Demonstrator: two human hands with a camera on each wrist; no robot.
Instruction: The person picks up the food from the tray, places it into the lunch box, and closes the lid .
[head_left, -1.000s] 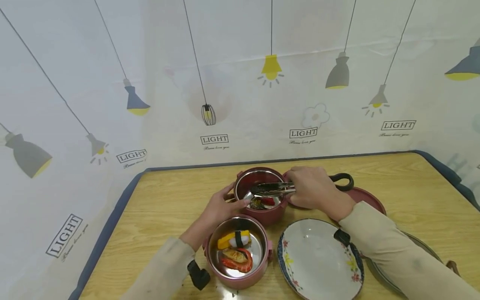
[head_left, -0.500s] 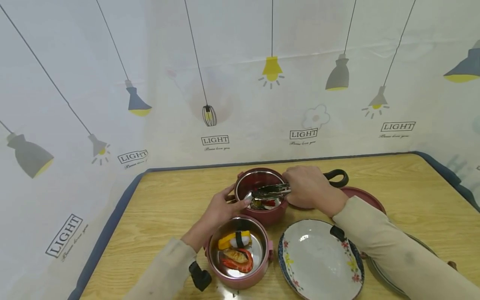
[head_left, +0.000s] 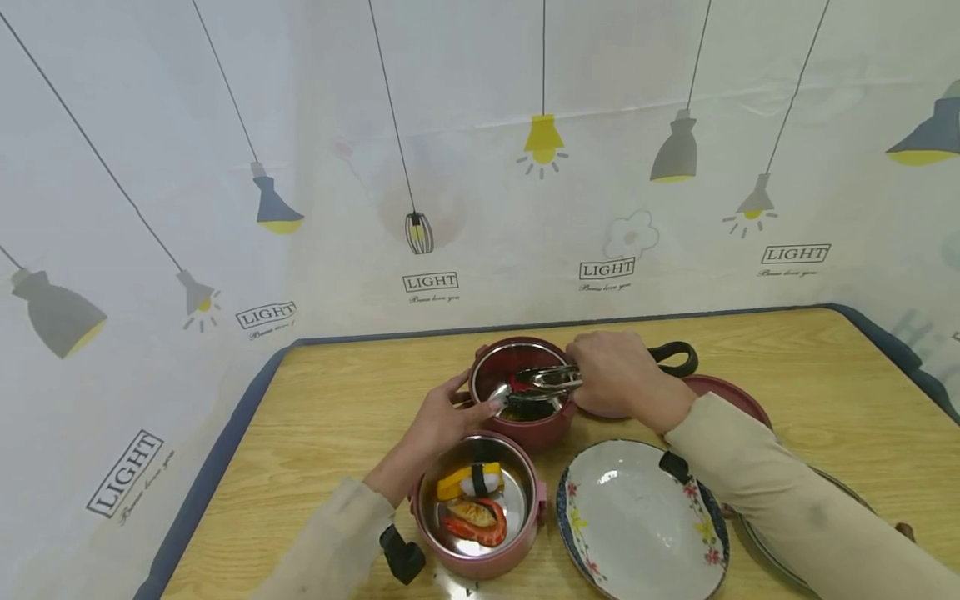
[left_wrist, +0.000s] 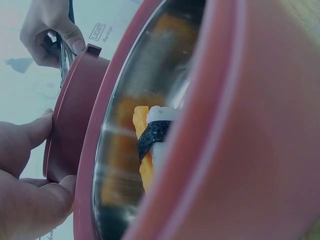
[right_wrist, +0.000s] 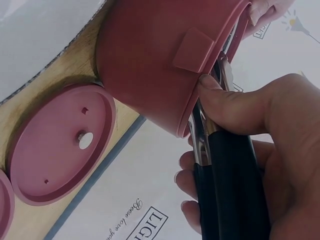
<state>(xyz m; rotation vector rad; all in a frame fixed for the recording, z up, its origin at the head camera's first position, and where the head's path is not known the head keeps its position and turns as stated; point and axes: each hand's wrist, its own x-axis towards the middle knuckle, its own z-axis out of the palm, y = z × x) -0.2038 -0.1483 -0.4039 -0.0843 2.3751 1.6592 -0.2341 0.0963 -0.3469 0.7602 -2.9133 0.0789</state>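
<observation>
My left hand holds the left side of a dark red pot, its thumb at the rim. My right hand grips a pair of metal tongs with black handles. The tongs reach over the right rim, their tips down inside the pot. A red and dark green food piece lies there, partly covered by the tongs; I cannot tell whether they pinch it. In front stands a pink pot holding a yellow-topped sushi with a black band and a shrimp piece.
A floral plate lies right of the pink pot. Pink lids rest behind it, partly under the right arm. A round pan-like rim shows beneath the right sleeve. A printed backdrop rises at the table's far edge.
My right hand has shifted slightly left with the tongs. Inside the dark red pot the tongs' tips have turned and now stand farther apart. My left hand keeps its place on the pot.
</observation>
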